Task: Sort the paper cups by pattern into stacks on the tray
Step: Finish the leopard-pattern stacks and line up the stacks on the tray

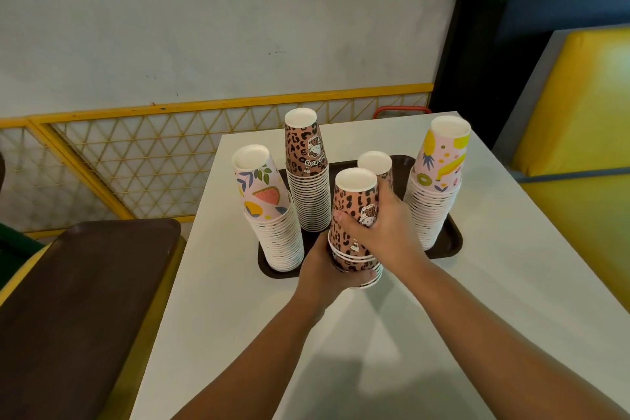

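A dark brown tray (450, 242) lies on the white table (477, 317). Upside-down cup stacks stand on it: a watermelon-and-leaf stack (272, 215) at the front left, a tall leopard-print stack (306, 181) behind it, and a banana-and-kiwi stack (436, 181) at the right. Another leopard cup (375, 162) pokes up behind my hands. Over the tray's front edge I hold a short leopard-print stack (354, 201). My left hand (324, 269) grips its lower rims from the left. My right hand (385, 228) wraps round the top cup from the right.
A second dark tray (75, 310) lies on a yellow-edged surface at the left. A yellow mesh railing (136, 160) runs behind the table. A yellow padded seat (576, 106) is at the right. A red handle (400, 110) shows past the table's far edge.
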Demonstrator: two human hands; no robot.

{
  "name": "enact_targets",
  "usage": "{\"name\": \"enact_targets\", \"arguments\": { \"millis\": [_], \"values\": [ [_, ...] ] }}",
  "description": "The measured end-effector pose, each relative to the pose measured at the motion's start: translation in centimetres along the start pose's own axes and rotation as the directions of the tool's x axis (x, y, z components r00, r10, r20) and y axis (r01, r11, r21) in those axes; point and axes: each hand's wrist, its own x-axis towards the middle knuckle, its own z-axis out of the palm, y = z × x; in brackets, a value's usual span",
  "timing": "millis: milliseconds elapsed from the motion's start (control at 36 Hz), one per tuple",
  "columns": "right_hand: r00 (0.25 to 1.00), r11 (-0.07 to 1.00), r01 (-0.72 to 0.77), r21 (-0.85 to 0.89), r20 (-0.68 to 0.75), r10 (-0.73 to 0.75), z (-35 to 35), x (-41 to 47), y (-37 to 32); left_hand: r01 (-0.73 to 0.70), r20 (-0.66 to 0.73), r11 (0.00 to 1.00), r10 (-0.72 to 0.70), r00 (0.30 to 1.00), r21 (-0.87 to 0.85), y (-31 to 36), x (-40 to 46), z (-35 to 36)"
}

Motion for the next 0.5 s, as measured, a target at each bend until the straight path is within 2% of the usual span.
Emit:
{"name": "enact_targets", "arguments": {
  "millis": [167, 278, 389, 500],
  "values": [
    [0.998, 0.999, 0.053, 0.011, -0.043, -0.053, -1.2, 1.4, -1.4, 0.027, -0.041, 0.999, -0.026, 0.999, 0.038, 0.1, -0.2, -0.1],
    [0.978, 0.991, 0.105, 0.079, -0.190, -0.088, -2.8, 2.8, -3.3, 0.051, -0.077, 0.997, -0.046, 0.996, 0.066, 0.1, -0.3, -0.2],
    [0.920, 0.982, 0.161, 0.104, -0.376, -0.111, -4.2, 4.8, -4.6, 0.074, -0.083, 0.996, -0.069, 0.994, 0.057, 0.3, -0.4, -0.3],
    [0.921, 0.990, 0.124, 0.069, -0.380, -0.089, -4.0, 6.3, -3.8, 0.072, -0.092, 0.996, -0.067, 0.993, 0.048, 0.6, -0.6, -0.3]
  ]
}}
